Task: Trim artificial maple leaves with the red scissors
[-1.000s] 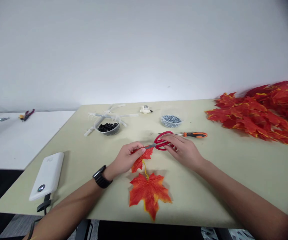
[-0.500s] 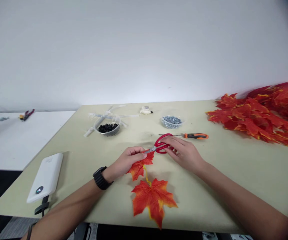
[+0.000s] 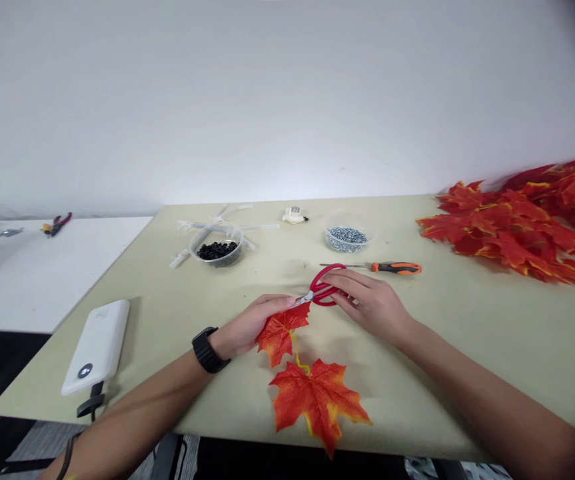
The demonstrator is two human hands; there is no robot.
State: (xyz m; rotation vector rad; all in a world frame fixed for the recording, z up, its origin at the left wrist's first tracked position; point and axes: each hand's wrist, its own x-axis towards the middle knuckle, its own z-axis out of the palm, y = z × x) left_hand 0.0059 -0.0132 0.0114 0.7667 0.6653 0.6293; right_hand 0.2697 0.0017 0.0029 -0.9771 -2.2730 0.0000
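Note:
My left hand (image 3: pixel 252 325) pinches the small red maple leaf (image 3: pixel 278 333) near its upper edge. In my right hand (image 3: pixel 367 298) are the red-handled scissors (image 3: pixel 324 285), my fingers on their loops. The metal blades point left and reach the fingertips of my left hand, at the leaf's top; whether they are fully closed is hard to tell. A yellow stem (image 3: pixel 297 348) runs from the small leaf down to a larger red-orange maple leaf (image 3: pixel 314 400), which hangs at the table's front edge.
A tub of black pieces (image 3: pixel 217 252) sits by white strips (image 3: pixel 262 227). Behind my right hand are a tub of silvery pieces (image 3: pixel 346 239) and an orange-black screwdriver (image 3: pixel 397 268). Red leaves (image 3: pixel 522 230) are heaped at right, a white power bank (image 3: pixel 97 343) lies left, pliers (image 3: pixel 58 225) far left.
The view has shifted slightly. My left fingers have closed up nearer the blades, and both leaves have moved a little right. The scissors remain in my right hand.

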